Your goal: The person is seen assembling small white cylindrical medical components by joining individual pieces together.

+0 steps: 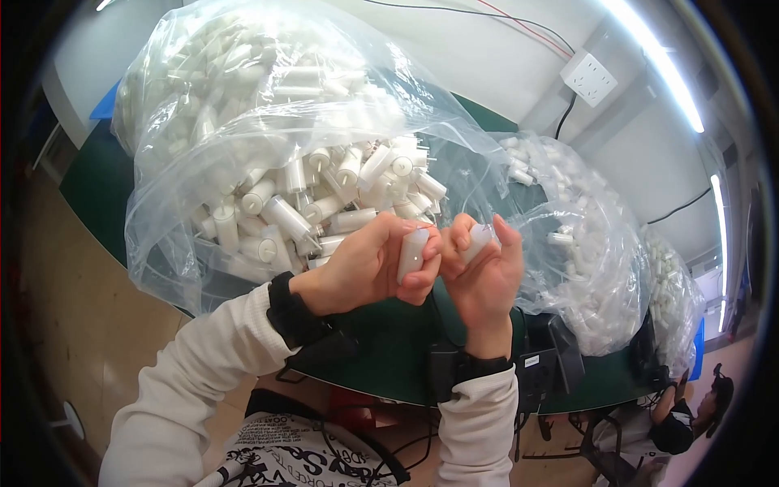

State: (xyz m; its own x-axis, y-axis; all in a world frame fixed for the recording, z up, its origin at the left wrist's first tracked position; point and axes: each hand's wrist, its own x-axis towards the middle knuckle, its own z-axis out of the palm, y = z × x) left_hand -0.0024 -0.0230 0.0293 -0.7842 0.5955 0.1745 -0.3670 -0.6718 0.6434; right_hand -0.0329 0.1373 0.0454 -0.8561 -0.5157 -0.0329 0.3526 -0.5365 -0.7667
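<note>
Left hand: I see the left hand closed around a white cylinder, fingers wrapped across its front, the piece standing nearly upright with a slight tilt.
Right hand: just beside it, the right hand is clamped on a second white cylinder, thumb raised at its side; whether the two hands touch, I cannot tell.
Where the held pieces are: both are up in front of the large bag's mouth, above the green table.
Large clear bag: the large plastic bag lies open toward the person, heaped with loose white cylinders, many showing thin metal pins at their ends.
Farther bags: a second plastic bag and a third plastic bag sit to the right, also full of white pieces.
Wrists: a black band rings the left, another dark one the right.
Wall: a white socket strip.
Far right: a co-worker is seated.
</note>
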